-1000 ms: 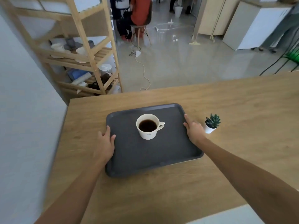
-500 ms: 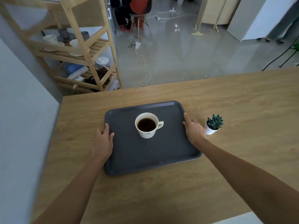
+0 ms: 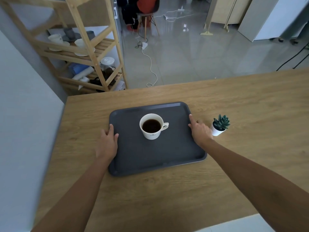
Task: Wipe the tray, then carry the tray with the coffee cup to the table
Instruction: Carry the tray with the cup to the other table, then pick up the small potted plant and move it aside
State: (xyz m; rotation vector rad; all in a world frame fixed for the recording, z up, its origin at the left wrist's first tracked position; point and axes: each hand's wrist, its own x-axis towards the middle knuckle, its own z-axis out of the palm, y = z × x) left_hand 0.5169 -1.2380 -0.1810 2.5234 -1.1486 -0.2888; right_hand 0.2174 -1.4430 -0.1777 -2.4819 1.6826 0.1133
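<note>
A dark grey tray (image 3: 150,158) lies flat on the wooden table (image 3: 250,114). A white coffee cup (image 3: 151,126) full of dark coffee stands upright near the tray's middle, handle to the right. My left hand (image 3: 107,142) rests on the tray's left rim, thumb over the edge. My right hand (image 3: 199,129) rests on the right rim, fingers along the edge. Whether the fingers curl under the rim is hidden.
A small succulent in a white pot (image 3: 219,125) stands just right of my right hand. A wooden shelf unit (image 3: 87,51) with dishes is at the back left. A white cable (image 3: 150,64) runs across the floor. A seated person (image 3: 143,7) is far back.
The tray, the cup and both hands stay in the same place on the table. Only the camera has tilted slightly downward.
</note>
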